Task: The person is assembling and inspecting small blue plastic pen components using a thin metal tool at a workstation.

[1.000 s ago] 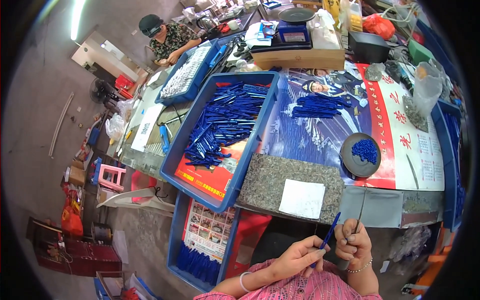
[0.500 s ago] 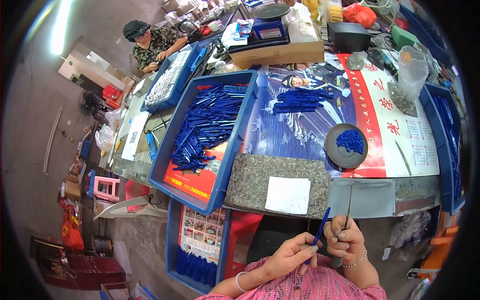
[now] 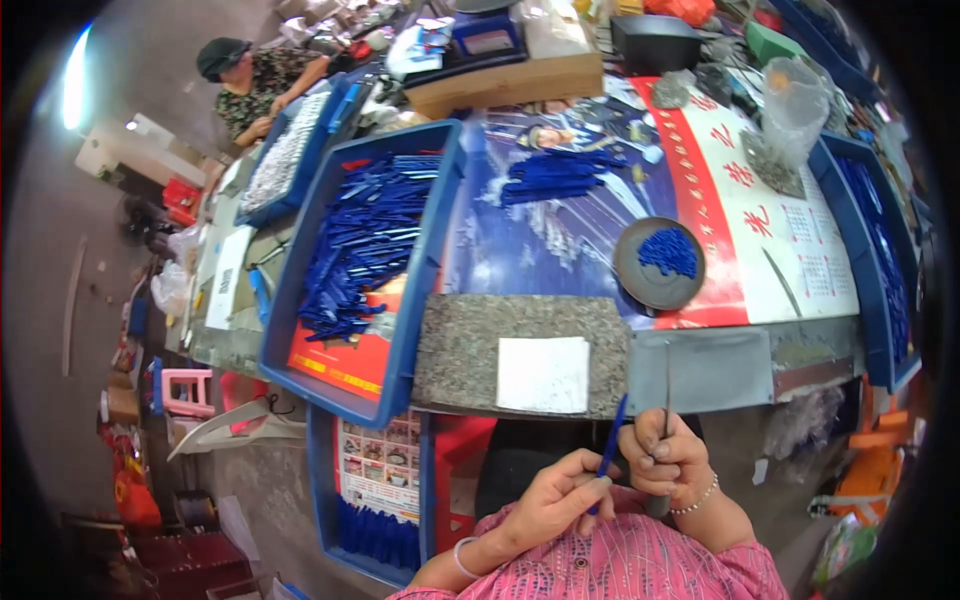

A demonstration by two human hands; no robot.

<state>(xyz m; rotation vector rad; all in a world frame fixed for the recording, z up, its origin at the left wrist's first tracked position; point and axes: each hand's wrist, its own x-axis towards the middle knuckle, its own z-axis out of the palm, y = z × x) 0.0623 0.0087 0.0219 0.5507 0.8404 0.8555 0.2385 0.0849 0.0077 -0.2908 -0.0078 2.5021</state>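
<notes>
Just in front of the table's near edge, my left hand (image 3: 562,492) pinches a slender blue stick-like piece (image 3: 613,432) that points upward. Close beside it on the right, my right hand (image 3: 664,455) is closed round a thin metal rod tool (image 3: 668,385), its tip up and a dark handle end (image 3: 657,507) showing below the fist. The two hands nearly touch; where the blue piece and the fingers of the right hand meet is hard to make out. A round dark dish (image 3: 643,290) on the table holds small blue bits (image 3: 667,252).
A blue tray (image 3: 397,340) of similar blue pieces stands left, another tray (image 3: 424,440) sits lower. White paper (image 3: 543,375) lies on a granite slab (image 3: 465,350). More blue pieces (image 3: 560,175) lie on a poster. A tray (image 3: 868,290) stands right; a person (image 3: 262,88) sits far left.
The whole view has shifted, so the table and its things appear further left and a little higher. Both hands keep hold of the blue piece and the metal rod tool.
</notes>
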